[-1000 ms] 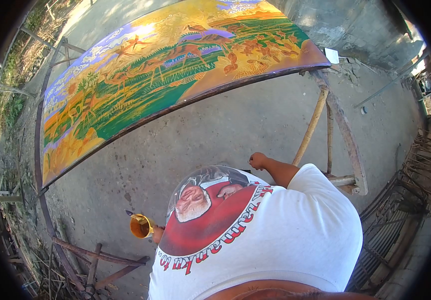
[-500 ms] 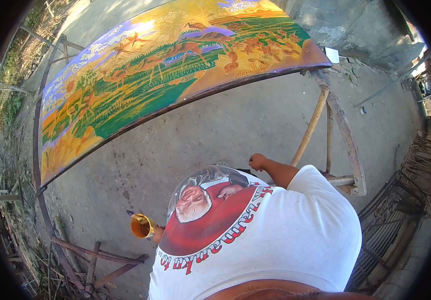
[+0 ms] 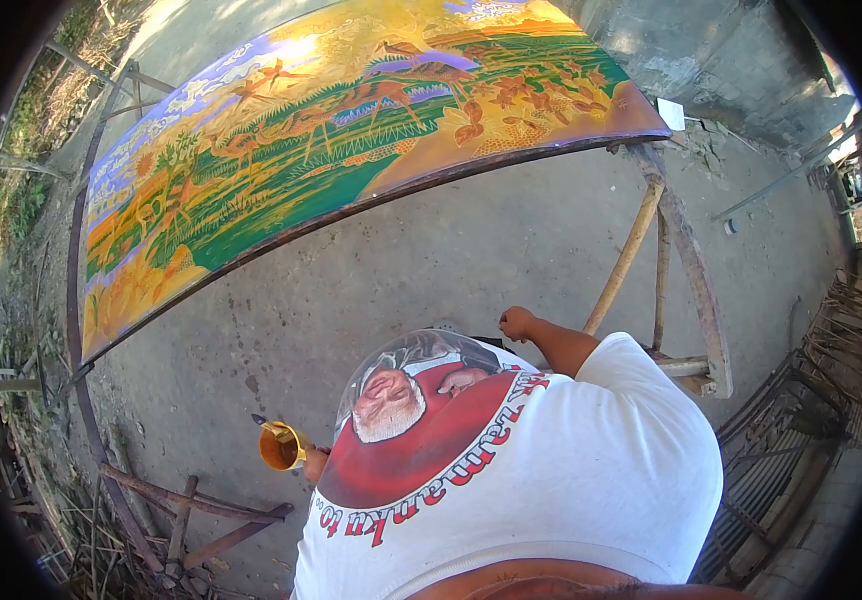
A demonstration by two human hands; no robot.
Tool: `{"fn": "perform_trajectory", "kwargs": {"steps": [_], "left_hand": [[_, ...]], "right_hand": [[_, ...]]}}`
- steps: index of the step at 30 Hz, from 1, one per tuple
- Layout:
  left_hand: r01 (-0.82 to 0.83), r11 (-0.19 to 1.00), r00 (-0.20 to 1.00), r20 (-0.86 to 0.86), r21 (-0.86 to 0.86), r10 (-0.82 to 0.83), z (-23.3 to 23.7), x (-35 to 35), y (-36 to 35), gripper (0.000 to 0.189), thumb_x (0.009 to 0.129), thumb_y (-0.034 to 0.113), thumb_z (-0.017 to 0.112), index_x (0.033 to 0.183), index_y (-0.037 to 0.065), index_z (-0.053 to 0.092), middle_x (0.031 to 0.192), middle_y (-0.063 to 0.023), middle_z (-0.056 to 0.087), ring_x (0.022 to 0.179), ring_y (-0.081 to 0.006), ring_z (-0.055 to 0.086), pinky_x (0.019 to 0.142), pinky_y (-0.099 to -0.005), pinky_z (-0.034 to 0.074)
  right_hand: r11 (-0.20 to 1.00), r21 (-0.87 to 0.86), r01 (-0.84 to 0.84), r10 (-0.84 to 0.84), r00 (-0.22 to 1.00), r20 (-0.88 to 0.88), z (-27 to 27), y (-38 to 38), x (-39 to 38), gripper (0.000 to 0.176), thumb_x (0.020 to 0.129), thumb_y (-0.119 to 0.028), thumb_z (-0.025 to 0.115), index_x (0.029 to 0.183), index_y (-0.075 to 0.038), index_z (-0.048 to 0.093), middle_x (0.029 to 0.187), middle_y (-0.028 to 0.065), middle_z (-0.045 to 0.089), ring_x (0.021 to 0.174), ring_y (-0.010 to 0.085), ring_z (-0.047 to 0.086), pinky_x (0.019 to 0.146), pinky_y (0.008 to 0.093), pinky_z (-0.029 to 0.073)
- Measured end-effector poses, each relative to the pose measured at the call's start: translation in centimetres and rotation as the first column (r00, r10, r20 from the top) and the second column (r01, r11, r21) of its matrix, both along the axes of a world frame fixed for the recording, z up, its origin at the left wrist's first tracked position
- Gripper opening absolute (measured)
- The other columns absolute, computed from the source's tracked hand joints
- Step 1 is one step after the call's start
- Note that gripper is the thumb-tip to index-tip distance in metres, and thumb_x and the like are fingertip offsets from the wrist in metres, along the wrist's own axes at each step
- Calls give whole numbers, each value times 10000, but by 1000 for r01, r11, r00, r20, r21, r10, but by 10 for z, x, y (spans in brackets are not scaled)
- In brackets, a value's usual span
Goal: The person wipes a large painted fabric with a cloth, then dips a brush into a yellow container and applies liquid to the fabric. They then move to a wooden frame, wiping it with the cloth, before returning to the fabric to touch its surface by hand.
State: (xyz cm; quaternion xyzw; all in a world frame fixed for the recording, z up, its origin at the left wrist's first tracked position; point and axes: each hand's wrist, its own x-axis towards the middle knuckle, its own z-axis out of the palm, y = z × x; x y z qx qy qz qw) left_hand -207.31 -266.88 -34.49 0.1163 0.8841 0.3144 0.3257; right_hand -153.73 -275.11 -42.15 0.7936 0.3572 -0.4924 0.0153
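My left hand point(image 3: 317, 464), partly hidden by my shirt, is closed on the handle of a yellow mug point(image 3: 298, 449). The mug is tipped toward my view, and its inside looks orange-brown. A brush point(image 3: 269, 425) with a dark tip leans over its far rim. On the other side, my right hand point(image 3: 517, 323) hangs in front of my body with its fingers curled in. Nothing shows in it. Ahead of both hands, a long painted cloth point(image 3: 371, 120) with birds, plants and fields in green, orange and purple is stretched on a frame, apart from my hands.
A dark wooden rail point(image 3: 381, 200) runs along the cloth's near edge. Bamboo and wood legs point(image 3: 631, 255) prop its right end. Crossed wooden poles point(image 3: 196, 515) stand at lower left. A concrete floor point(image 3: 431, 250) lies between. Stacked sticks point(image 3: 836, 350) line the right side.
The view has shifted slightly, and the cloth sits a little differently in it. The mug and brush have moved slightly. Both hands keep nearly the same pose.
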Motion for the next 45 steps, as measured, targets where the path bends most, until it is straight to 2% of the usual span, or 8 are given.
{"fn": "perform_trajectory", "kwargs": {"steps": [5, 7, 17, 25, 38, 41, 44, 45], "left_hand": [[43, 996, 999, 24, 80, -45, -8, -7, -3, 296, 839, 240, 605, 696, -18, 574, 585, -93, 570, 499, -194, 529, 468, -381, 404], [-125, 974, 984, 145, 187, 99, -6, -1, 0, 307, 844, 233, 601, 653, -1, 542, 563, -85, 537, 479, -191, 502, 457, -372, 394], [-164, 971, 969, 214, 173, 126, -9, -5, 3, 267, 845, 185, 596, 690, -11, 503, 570, -70, 506, 469, -174, 471, 436, -354, 371], [-193, 962, 952, 276, 195, 135, -37, -24, 4, 152, 862, 129, 575, 860, -8, 510, 594, -52, 492, 465, -158, 467, 421, -335, 370], [-215, 967, 950, 258, 138, 174, -52, -34, 8, 126, 858, 102, 584, 807, 20, 503, 590, -52, 497, 444, -163, 462, 412, -337, 376], [-306, 940, 924, 286, 149, 256, -55, -34, 11, 118, 853, 88, 589, 809, 18, 505, 589, -55, 491, 438, -167, 457, 408, -339, 373], [-309, 936, 924, 287, 167, 254, -31, -27, 11, 119, 848, 79, 594, 805, 19, 501, 591, -57, 489, 436, -167, 452, 407, -341, 371], [-134, 983, 968, 229, 127, 102, -12, -25, 9, 122, 847, 77, 596, 804, 18, 499, 592, -58, 488, 436, -167, 451, 407, -342, 370]], "right_hand": [[1000, 18, -19, 19, 1000, -7, -3, 0, 0, 317, 944, -236, 561, 1138, -31, 707, 753, 139, 714, 560, 237, 678, 541, 363, 572], [1000, 3, 0, 0, 1000, -1, 2, 2, -1, 319, 943, -234, 554, 1133, -30, 708, 744, 141, 715, 544, 236, 675, 537, 360, 569], [999, 24, -22, 22, 999, -25, -10, 2, 2, 320, 935, -231, 551, 1133, -37, 711, 721, 140, 711, 519, 227, 667, 518, 351, 559], [1000, 16, -9, 10, 1000, -23, -7, 5, 1, 331, 942, -234, 554, 1154, -29, 704, 716, 129, 710, 521, 223, 667, 513, 351, 559], [999, 38, -2, 3, 999, -46, -7, 6, 2, 319, 920, -204, 549, 1114, -5, 706, 737, 103, 695, 567, 208, 670, 521, 348, 576], [999, 38, 12, -10, 999, -50, -3, 6, 1, 318, 909, -203, 552, 1100, -2, 710, 736, 96, 694, 569, 200, 669, 517, 349, 577], [999, 43, 29, -26, 998, -55, -7, 7, 1, 317, 908, -211, 558, 1093, -5, 713, 735, 94, 695, 570, 196, 671, 512, 347, 575], [999, 32, 31, -30, 998, -52, -6, 8, 1, 309, 919, -220, 562, 1091, -13, 713, 745, 121, 705, 575, 227, 681, 533, 356, 574]]}}
